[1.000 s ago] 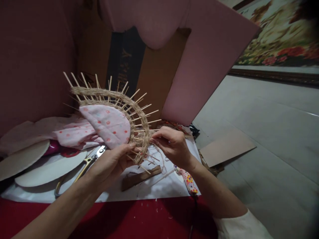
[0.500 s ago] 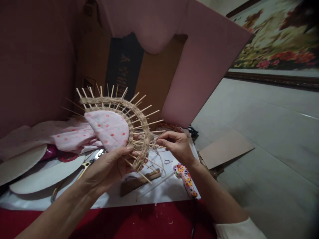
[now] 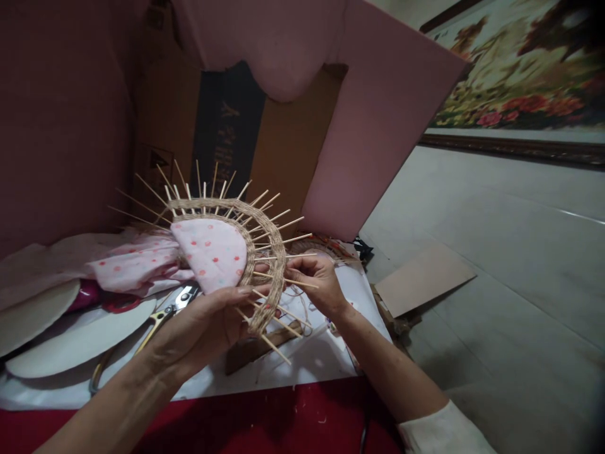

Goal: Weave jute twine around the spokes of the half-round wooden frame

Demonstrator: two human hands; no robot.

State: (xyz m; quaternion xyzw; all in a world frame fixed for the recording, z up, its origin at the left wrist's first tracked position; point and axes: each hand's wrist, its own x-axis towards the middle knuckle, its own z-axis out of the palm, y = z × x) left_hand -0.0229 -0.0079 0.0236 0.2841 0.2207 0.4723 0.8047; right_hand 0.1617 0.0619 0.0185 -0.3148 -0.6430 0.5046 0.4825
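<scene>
My left hand [image 3: 203, 325] grips the lower edge of a half-woven basket piece [image 3: 269, 246]. It is a pink dotted fabric base [image 3: 212, 252] ringed by jute rope, with thin wooden sticks fanning outward. My right hand [image 3: 314, 277] is at the piece's right rim, its fingers pinched on a strand of jute twine [image 3: 297, 302] between the sticks. The twine hangs loose below the rim.
Scissors [image 3: 163, 315] lie on white paper [image 3: 307, 359] beside white oval boards [image 3: 70, 337] and pink dotted cloth [image 3: 135, 261]. A dark wooden strip [image 3: 246, 353] lies below the piece. Pink boards [image 3: 387, 120] and cardboard stand behind; a cardboard sheet [image 3: 423, 277] lies on the grey floor.
The woven piece has dropped a little and tilted. My right hand moved left and in against the rim, now covering the patterned glue gun that showed earlier.
</scene>
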